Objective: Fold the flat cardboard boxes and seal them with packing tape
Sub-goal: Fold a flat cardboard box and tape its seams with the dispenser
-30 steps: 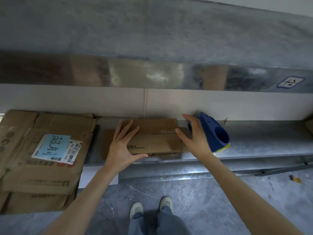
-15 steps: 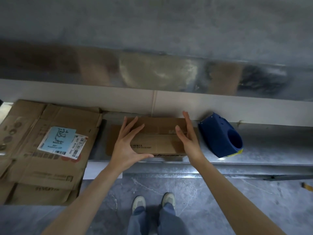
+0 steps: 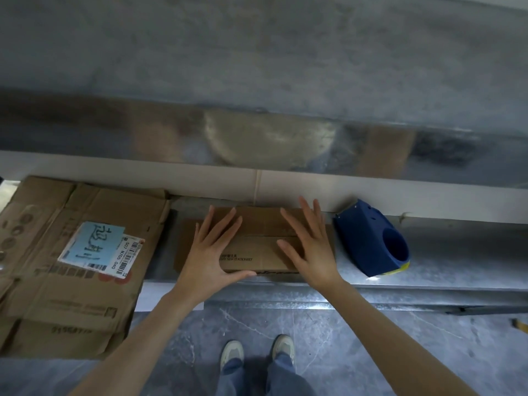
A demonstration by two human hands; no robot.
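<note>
From the head camera, looking down: one small brown cardboard box (image 3: 257,224), lying on a metal ledge (image 3: 457,252) against the wall, printed text along its near side. Two bare hands over it, well apart from each other, with a strip of cardboard showing between them. Left hand (image 3: 211,252) palm-down on the left part of the box, fingers straight and fanned, thumb stretched along the near edge. Right hand (image 3: 310,247) palm-down on the right part, fingers likewise straight and spread, tips reaching the far edge. Neither curled round anything; cannot tell how firmly either presses.

Just beside the box on the right, not touching it: one blue tape dispenser (image 3: 368,241), tipped on its side, round opening facing right, a yellow strip at its lower edge.

To the left, one pile of large flattened cartons (image 3: 85,295), creased and overhanging the ledge; number of sheets in the pile not countable. On top of it, two labels: one light-blue with handwritten dark marks (image 3: 94,241), one white with barcodes (image 3: 125,258), overlapping.

Below, on the grey floor (image 3: 371,352), two pale shoes (image 3: 233,352) side by side under blue trouser legs.
</note>
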